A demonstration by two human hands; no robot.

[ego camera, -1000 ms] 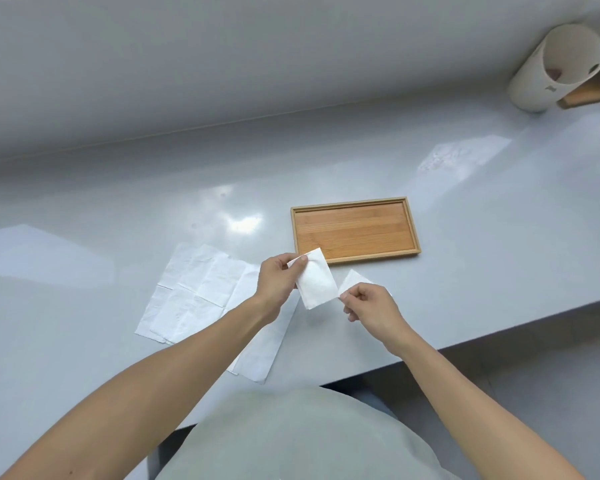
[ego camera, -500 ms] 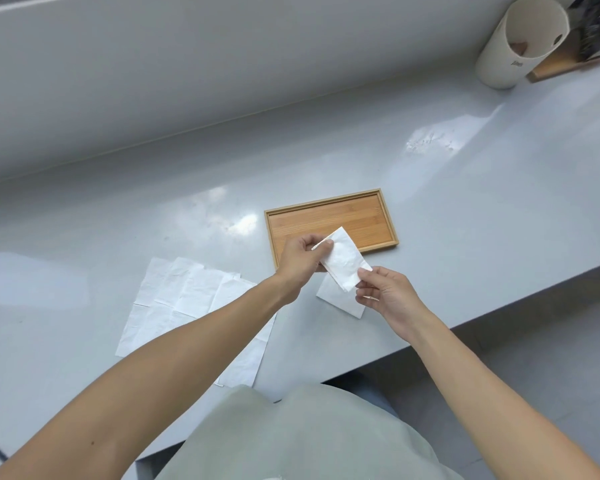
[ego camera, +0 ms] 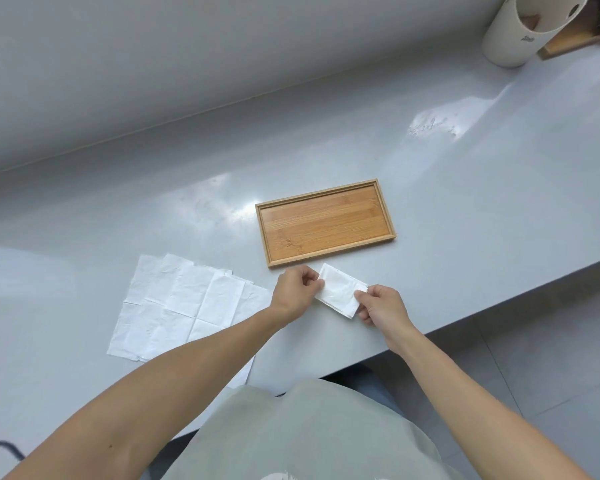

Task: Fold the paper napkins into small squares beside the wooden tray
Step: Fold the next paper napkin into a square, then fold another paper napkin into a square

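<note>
A folded white napkin (ego camera: 340,292) lies on the grey counter just in front of the wooden tray (ego camera: 326,223). My left hand (ego camera: 297,291) pinches its left edge. My right hand (ego camera: 381,304) pinches its right end. Another folded layer shows under it at the near edge; I cannot tell if that is a second napkin. The tray holds nothing. A spread of several unfolded white napkins (ego camera: 184,306) lies flat to the left, partly under my left forearm.
A white cylindrical holder (ego camera: 520,32) and a wooden board (ego camera: 575,39) stand at the far right by the wall. The counter's front edge (ego camera: 499,306) runs diagonally close to my right hand, with floor beyond it.
The folded napkin came down from in front of the tray onto the counter beside it. Both hands lowered with it and still pinch its ends. The view shifted.
</note>
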